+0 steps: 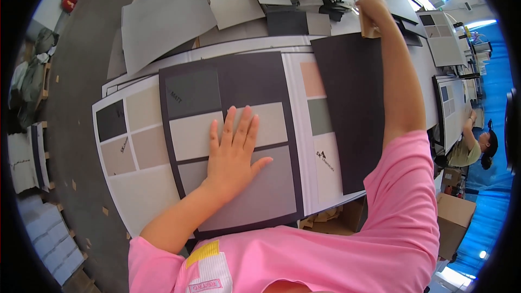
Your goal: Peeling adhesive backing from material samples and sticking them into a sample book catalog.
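Note:
My left hand [230, 154] lies flat, fingers spread, on a dark sample board [249, 81] that carries grey and off-white swatches. That board rests on an opened sample folder [146, 195] with beige, grey and black swatches on its left part. My right hand [373, 5], arm stretched to the far right, is closed around a tan, glossy object [370, 28]; its exact kind is hard to make out. Just below it, a plain black sheet [353, 114] overlaps the folder's right part, beside a strip of pink, green and white swatches [320, 108].
Loose grey and white sheets [168, 16] are heaped along the far side of the table. Another person [477, 146] works at the right with a similar sample board [451, 111]. Cardboard boxes [456, 217] stand at the lower right. Stacked white bundles [49, 233] sit on the floor at left.

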`<state>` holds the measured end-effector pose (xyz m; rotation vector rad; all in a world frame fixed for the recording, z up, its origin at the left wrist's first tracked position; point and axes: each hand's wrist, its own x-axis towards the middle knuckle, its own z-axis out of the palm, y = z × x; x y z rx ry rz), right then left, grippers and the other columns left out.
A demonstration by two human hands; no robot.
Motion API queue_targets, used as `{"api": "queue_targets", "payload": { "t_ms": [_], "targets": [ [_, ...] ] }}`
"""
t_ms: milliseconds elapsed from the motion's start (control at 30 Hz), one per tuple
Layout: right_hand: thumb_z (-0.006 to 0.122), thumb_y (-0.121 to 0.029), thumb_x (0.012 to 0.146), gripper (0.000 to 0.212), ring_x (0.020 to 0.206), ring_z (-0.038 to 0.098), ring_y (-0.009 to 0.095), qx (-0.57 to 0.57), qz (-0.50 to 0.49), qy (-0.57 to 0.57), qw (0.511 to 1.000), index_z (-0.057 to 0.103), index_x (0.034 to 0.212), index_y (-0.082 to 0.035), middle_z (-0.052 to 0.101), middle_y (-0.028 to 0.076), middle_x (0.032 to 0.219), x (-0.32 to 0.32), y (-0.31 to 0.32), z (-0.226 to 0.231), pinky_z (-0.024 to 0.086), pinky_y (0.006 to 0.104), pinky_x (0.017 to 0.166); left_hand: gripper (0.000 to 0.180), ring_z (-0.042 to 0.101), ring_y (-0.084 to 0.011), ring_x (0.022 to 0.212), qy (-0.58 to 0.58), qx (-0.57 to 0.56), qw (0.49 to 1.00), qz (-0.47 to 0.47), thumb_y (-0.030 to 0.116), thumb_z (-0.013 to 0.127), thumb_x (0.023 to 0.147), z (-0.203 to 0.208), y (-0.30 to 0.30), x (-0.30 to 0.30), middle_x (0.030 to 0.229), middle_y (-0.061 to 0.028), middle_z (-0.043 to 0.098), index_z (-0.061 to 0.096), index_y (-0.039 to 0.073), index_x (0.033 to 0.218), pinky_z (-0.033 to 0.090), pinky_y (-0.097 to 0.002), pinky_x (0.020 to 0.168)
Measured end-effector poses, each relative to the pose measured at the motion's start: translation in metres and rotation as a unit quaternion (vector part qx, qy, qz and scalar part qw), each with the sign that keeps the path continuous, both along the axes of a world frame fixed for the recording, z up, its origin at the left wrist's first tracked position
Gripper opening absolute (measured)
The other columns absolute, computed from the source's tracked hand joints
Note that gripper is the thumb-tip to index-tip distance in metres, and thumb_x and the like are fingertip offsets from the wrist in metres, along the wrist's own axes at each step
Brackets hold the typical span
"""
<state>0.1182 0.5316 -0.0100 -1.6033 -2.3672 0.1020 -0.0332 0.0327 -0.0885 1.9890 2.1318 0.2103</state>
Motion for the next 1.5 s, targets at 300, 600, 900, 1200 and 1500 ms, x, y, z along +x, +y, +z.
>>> {"api": "queue_targets", "payload": {
  "t_ms": [300,600,900,1200,1500],
  "targets": [
    [0.071,-0.044,0.086,0.043,0.082,0.073,0.026,-0.111,-0.202,-0.042,0.972,0.077,0.089,-0.002,0.073,0.015,0.089,-0.034,0.083,-0.059,0.056,0.0392,0.073,0.090,0.010,-0.0374,0.152,-0.014,0.004,1.000,0.003,0.058,0.055,0.092,0.005,-0.002,-0.005,0.166,-0.0126,0.015,0.025,0.003,0.156,0.011,-0.0617,0.118],
    [0.070,-0.015,0.084,0.014,0.064,0.065,0.021,-0.124,-0.228,0.106,0.960,0.075,0.079,-0.003,0.069,0.013,0.076,-0.023,0.152,-0.100,0.050,0.0398,0.055,0.087,0.014,-0.0376,0.152,-0.034,0.011,0.999,0.002,0.058,0.053,0.093,0.007,0.001,-0.006,0.165,-0.0148,0.018,0.028,0.003,0.155,0.012,-0.0624,0.117],
    [0.065,-0.017,0.081,0.024,0.092,0.072,0.034,0.127,-0.185,0.154,0.962,0.074,0.098,-0.004,0.074,0.019,0.099,-0.022,0.046,0.007,0.057,0.0423,0.082,0.090,0.012,-0.0375,0.152,-0.045,0.047,0.998,-0.010,0.055,0.060,0.090,0.008,0.000,-0.004,0.164,-0.0140,0.017,0.026,0.002,0.155,0.008,-0.0617,0.118],
    [0.061,0.001,0.076,0.012,0.073,0.063,0.033,0.005,0.399,0.212,0.892,0.058,0.082,-0.008,0.061,0.010,0.084,-0.068,-0.356,0.027,0.049,0.0439,0.064,0.099,0.039,-0.0267,0.136,-0.695,0.278,0.632,0.200,0.042,0.068,0.094,0.055,0.042,-0.051,0.158,-0.0162,0.019,-0.002,0.016,0.160,0.032,-0.0445,0.112],
    [0.080,-0.013,0.083,0.019,0.057,0.037,0.003,-0.423,0.246,0.410,0.770,0.064,0.089,-0.004,0.039,-0.007,0.062,-0.020,-0.415,0.029,0.032,0.0219,0.051,0.071,0.041,-0.0407,0.131,-0.372,0.154,0.906,0.127,0.005,0.070,0.078,0.069,-0.019,-0.009,0.145,-0.0197,0.031,0.043,0.013,0.142,0.040,-0.0443,0.106]
  ]
}}
